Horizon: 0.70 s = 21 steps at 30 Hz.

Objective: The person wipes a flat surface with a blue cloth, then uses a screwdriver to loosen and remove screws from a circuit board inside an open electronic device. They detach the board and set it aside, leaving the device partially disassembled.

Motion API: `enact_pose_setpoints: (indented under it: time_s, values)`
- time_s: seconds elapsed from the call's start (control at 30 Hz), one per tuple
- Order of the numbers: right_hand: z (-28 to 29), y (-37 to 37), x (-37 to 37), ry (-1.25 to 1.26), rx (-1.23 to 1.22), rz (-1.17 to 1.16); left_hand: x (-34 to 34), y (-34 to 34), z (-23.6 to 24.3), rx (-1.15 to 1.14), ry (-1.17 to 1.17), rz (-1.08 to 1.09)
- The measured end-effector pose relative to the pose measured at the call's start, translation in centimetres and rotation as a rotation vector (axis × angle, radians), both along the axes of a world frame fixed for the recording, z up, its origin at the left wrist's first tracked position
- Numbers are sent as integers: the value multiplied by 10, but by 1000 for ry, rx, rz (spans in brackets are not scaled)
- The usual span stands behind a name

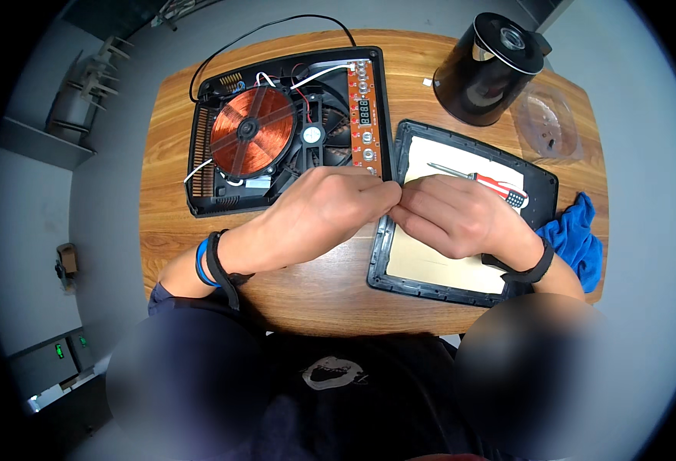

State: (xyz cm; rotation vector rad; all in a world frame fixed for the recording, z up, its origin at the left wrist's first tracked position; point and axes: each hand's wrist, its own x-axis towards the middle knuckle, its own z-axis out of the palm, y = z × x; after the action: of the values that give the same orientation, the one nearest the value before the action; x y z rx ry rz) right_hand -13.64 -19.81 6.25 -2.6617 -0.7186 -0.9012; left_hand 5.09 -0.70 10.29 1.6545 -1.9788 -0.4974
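An opened induction cooker base (199,184) lies at the left of the table. Inside it are a round copper coil (230,138), a black fan (330,115) and, along the right side, an orange circuit board (359,140) with a small display. My left hand (334,196) is closed over the board's near end. Fingertip to fingertip with it, my right hand (457,215) is closed above the cooker's cover (430,292). Whatever the fingers of both hands pinch is hidden. A screwdriver (495,187) with a red and white handle rests on the cover's cream sheet (430,261), beyond my right hand.
A black kettle-like jug (488,73) stands at the back right, beside a clear plastic tray (545,127) holding small dark bits. A blue cloth (580,242) lies at the table's right edge. The black power cord (222,50) loops behind the base on the wooden table (315,296).
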Motion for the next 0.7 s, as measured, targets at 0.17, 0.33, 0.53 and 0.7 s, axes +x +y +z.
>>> enact_pose_setpoints:
  time_s: [0.17, 0.33, 0.53, 0.7]
  values:
    - [-8, -3, -2, 102, -3, -35, 5, -2, -11, -72, 22, 9]
    - [0, -12, -4, 199, 97, -186, 8, -4, 0, 31, -106, 56]
    - [-12, -83, -54, 526, 442, -784, 26, 9, -9, 123, -314, -28]
    - [-34, -165, -109, 476, 508, -1085, 41, 18, -5, 250, -264, -68]
